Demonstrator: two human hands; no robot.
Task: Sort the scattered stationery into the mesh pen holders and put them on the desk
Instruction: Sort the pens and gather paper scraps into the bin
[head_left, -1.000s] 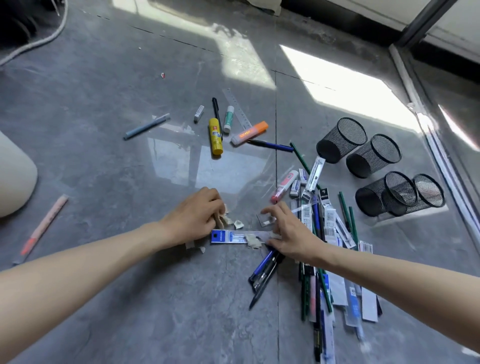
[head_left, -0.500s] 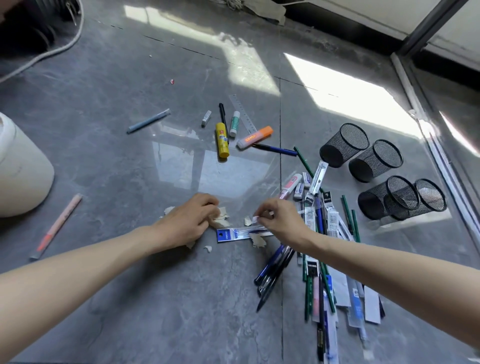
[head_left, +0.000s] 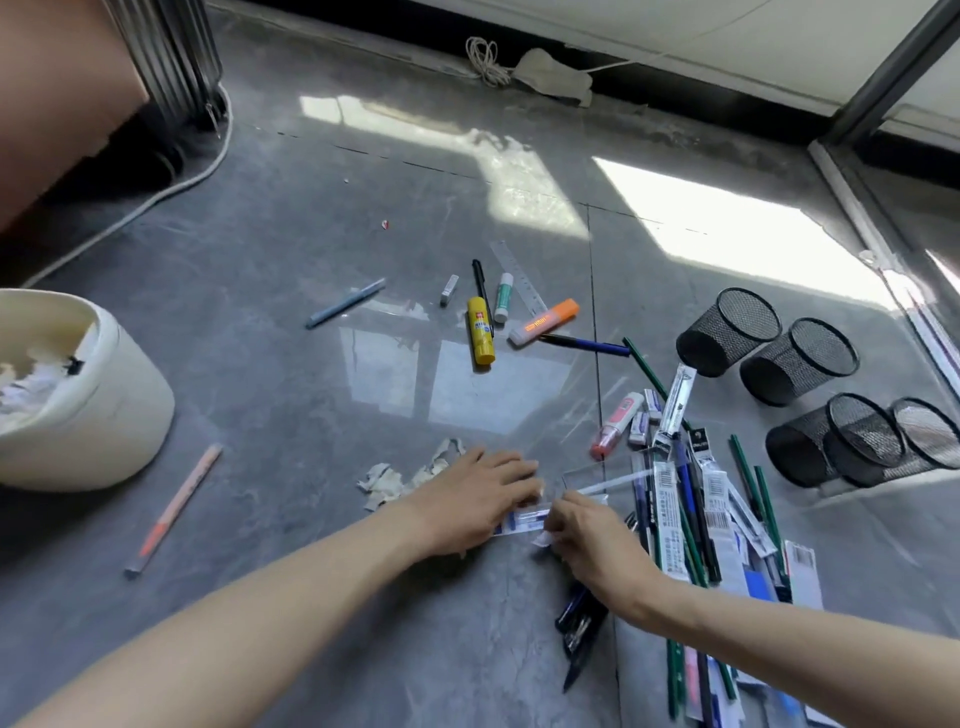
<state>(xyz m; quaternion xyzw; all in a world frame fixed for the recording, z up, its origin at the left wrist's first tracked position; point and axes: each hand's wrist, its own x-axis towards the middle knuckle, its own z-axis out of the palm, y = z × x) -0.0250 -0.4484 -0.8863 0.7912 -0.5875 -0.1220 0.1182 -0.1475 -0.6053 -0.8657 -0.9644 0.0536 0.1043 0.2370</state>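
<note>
Four black wire-mesh pen holders (head_left: 727, 338) lie tipped on their sides on the glossy grey floor (head_left: 270, 249) at the right, and their open mouths show only bare mesh. At the left stands a cream round plastic bin (head_left: 114, 415) with torn white paper scraps (head_left: 26, 389) in it.

The left hand (head_left: 475, 501) lies flat, fingers nearly straight, pressing on a blue-and-white flat packet (head_left: 524, 519) on the floor near the centre. The right hand (head_left: 589, 538) has its fingers curled, pinching the packet's right end — the fingertips themselves are turned out of sight.

Loose pens and wrapped refills (head_left: 691, 499) sprawl between the hands and the holders. The pile's near end is cut off by the frame edge, and much of the packet is hidden under the left palm.
</note>
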